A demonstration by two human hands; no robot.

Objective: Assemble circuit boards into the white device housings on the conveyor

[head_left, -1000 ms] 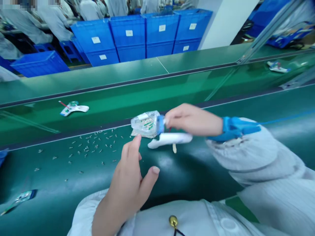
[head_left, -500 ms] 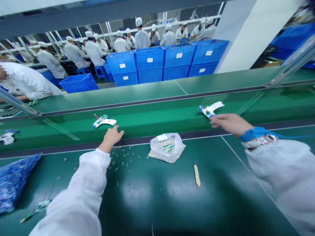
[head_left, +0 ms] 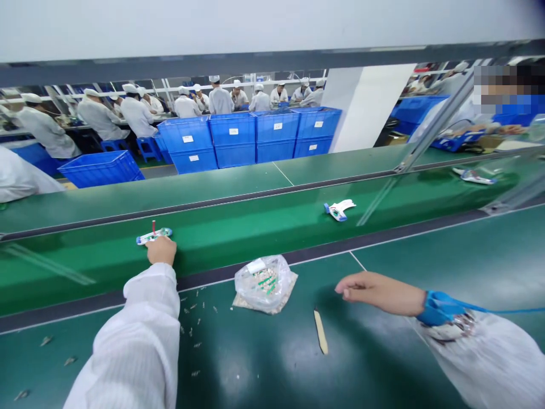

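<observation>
My left hand (head_left: pixel 162 250) reaches onto the green belt, its fingers closed at the near edge of a white plastic housing (head_left: pixel 142 239). That housing has blue ends, a small green circuit board and a red wire sticking up; my hand covers part of it. My right hand (head_left: pixel 378 291) hovers over the green bench, fingers stretched forward and holding nothing. Left of it lies a knife-like tool with a pale handle (head_left: pixel 321 335) and a dark tip. Between my hands sits a clear plastic bag (head_left: pixel 242 283) of small metal and green parts.
Another white housing (head_left: pixel 340 210) rests on the belt (head_left: pixel 255 224), and a further one (head_left: pixel 474 176) lies far right. Small metal pieces (head_left: pixel 196 345) are scattered beside my left sleeve. Metal posts (head_left: pixel 443 116) rise beyond the belt. Blue crates (head_left: pixel 232 133) and co-workers stand behind.
My left hand has moved forward onto the white housing and closed. My right hand has drawn back from the other housing to above the bench. The view has turned right.
</observation>
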